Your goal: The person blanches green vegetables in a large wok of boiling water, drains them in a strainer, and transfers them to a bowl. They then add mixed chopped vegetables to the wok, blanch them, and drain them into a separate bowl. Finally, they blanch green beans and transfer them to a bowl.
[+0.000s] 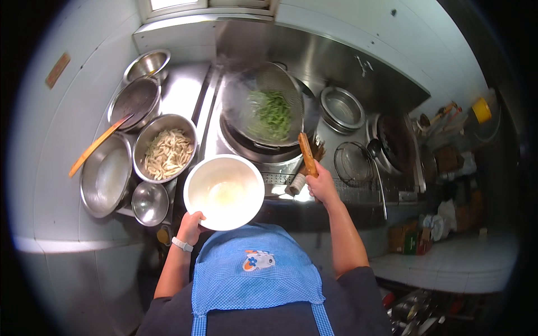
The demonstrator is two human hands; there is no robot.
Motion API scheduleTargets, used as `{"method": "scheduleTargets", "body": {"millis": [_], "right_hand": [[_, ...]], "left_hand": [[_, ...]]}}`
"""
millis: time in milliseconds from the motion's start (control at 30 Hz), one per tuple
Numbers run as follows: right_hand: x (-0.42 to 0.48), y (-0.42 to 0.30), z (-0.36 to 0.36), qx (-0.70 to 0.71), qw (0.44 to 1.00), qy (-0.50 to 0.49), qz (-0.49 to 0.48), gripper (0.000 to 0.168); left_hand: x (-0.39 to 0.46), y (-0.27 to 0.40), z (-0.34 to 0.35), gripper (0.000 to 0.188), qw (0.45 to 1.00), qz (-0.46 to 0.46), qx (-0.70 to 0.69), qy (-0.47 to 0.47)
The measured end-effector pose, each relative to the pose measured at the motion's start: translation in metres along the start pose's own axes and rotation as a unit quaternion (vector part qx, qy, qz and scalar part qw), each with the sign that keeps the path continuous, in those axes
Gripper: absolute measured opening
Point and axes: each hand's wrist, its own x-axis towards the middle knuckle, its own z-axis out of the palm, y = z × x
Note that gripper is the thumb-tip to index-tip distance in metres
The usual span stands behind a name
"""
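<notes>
My left hand grips the rim of a large white bowl, which I hold tilted in front of my apron. Apart from a faint yellowish patch at its bottom, the bowl looks bare. My right hand is closed around the wooden handle of a wide perforated strainer. Cut green vegetables lie in the strainer, partly veiled by steam. Beneath it is a wok on the stove, mostly hidden. A bundled brush lies beside the handle.
To the left stand a steel bowl of pale sliced food, a pot with a wooden-handled tool across it, and several steel bowls. Right of the wok are stacked metal basins, a wire skimmer, a long ladle and a second wok.
</notes>
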Motion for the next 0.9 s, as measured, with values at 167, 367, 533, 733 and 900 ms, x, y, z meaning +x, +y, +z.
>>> {"method": "scheduleTargets", "body": {"millis": [167,367,533,733,900], "right_hand": [[-0.019,-0.011,0.000,-0.087,0.995,0.013,-0.053,0.055],[-0.014,-0.016,0.020,0.083,0.994,-0.051,-0.057,0.060],[0.011,0.006,0.012,0.062,0.998,-0.004,-0.025,0.031],[0.057,0.059,-0.004,0.082,0.996,0.039,-0.016,0.031],[0.068,0.075,-0.022,0.144,0.990,0.004,-0.007,0.025]], "left_hand": [[0.012,0.003,0.016,0.052,0.999,-0.029,0.017,-0.013],[0.025,0.017,0.025,0.052,0.993,-0.080,0.077,-0.047],[0.038,0.032,0.053,0.042,0.977,-0.113,0.166,-0.073],[0.040,0.038,0.097,0.034,0.949,-0.136,0.279,-0.047],[0.031,0.009,0.114,0.039,0.952,-0.223,0.209,0.004]]}}
